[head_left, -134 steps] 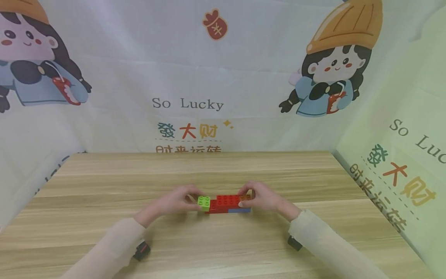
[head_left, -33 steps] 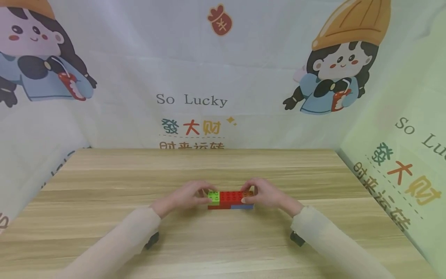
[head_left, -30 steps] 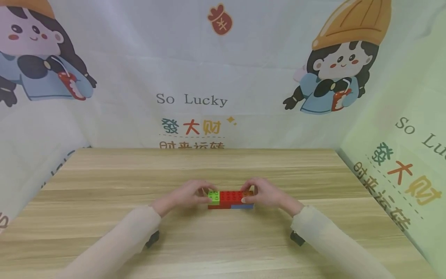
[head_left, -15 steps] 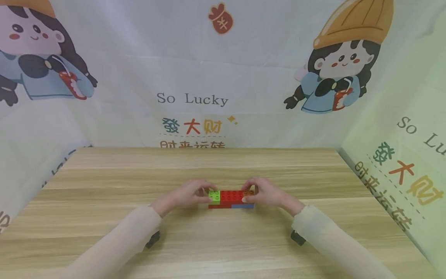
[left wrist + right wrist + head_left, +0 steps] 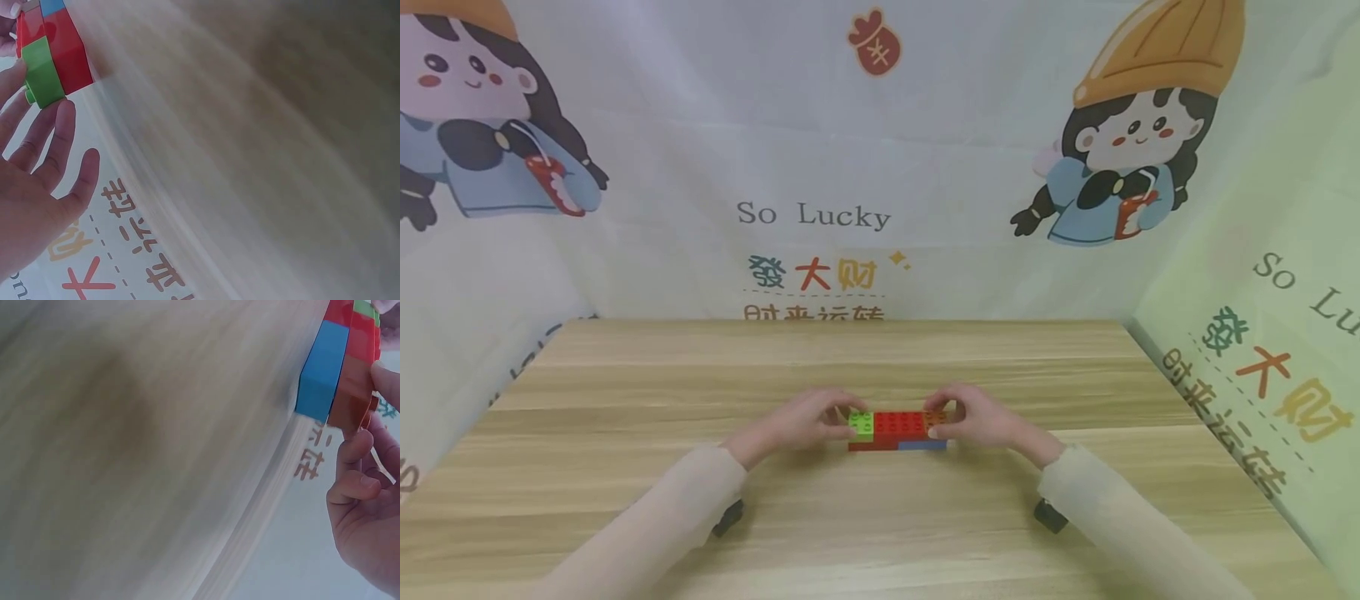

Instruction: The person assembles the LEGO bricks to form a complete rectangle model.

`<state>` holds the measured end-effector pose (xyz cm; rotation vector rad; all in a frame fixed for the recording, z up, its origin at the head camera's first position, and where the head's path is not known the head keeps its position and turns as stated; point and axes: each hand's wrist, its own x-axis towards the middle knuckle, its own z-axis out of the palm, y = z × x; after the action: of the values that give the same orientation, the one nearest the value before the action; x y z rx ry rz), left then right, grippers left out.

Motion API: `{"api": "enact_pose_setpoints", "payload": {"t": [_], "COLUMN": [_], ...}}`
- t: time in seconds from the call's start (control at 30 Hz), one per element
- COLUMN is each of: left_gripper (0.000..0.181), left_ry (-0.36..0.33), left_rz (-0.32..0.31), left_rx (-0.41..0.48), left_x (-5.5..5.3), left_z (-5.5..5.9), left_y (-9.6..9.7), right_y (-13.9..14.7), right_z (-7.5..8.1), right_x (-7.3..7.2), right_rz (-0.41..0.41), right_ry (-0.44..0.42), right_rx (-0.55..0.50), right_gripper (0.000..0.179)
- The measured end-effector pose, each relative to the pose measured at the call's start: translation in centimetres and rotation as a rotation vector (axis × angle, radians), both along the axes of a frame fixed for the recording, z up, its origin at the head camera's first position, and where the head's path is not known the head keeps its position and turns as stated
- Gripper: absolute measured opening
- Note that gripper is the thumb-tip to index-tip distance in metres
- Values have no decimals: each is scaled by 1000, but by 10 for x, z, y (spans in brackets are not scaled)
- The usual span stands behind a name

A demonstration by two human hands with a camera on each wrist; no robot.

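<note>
A low two-layer block of toy building bricks lies on the wooden table. Its upper layer holds a lime-green brick [image 5: 861, 427], a longer red brick [image 5: 898, 423] and a brown brick [image 5: 352, 394]. Below them are another red brick [image 5: 872, 446] and a blue brick [image 5: 922, 446]. My left hand [image 5: 808, 418] pinches the green brick at the left end, thumb in front and fingers behind. At the right end my right hand [image 5: 981, 417] pinches the brown brick, partly hiding it from the head view. In the left wrist view the green brick sits flush against the red.
The wooden table [image 5: 880, 525] reaches back to a pale printed cloth [image 5: 970, 275] that hangs behind it and at both sides. Under each sleeve shows a dark wrist device [image 5: 727, 518].
The green brick, earlier jutting out at the left end, now lies level beside the red one, my left hand still on it. My right hand has just shifted slightly right along the brown brick.
</note>
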<state>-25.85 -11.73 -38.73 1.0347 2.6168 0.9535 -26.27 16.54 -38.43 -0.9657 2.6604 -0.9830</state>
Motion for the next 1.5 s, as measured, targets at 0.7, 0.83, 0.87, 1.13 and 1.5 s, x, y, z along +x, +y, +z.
{"api": "enact_pose_setpoints", "payload": {"t": [0.7,0.83,0.87,1.13,1.5], "left_gripper": [38,39,39,37,39], "left_ry": [-5,-9,-13,-15,-72], "left_rz": [-21,-13,-11,-30,-21], "left_rx": [25,7,6,-39,23], "left_x": [-2,-1,-1,1,-3], "left_z": [-3,-4,-4,-4,-5], "left_y": [0,-1,-1,-1,-7], "right_y": [13,13,13,13,13], "right_z": [-4,-6,-6,-5,-5], "right_x": [2,3,4,7,3], "right_rz": [0,-2,-5,-6,-14], "right_ry": [2,7,11,12,-4], "right_rx": [-28,-16,-8,22,-3], "right_gripper": [32,33,34,38,34]}}
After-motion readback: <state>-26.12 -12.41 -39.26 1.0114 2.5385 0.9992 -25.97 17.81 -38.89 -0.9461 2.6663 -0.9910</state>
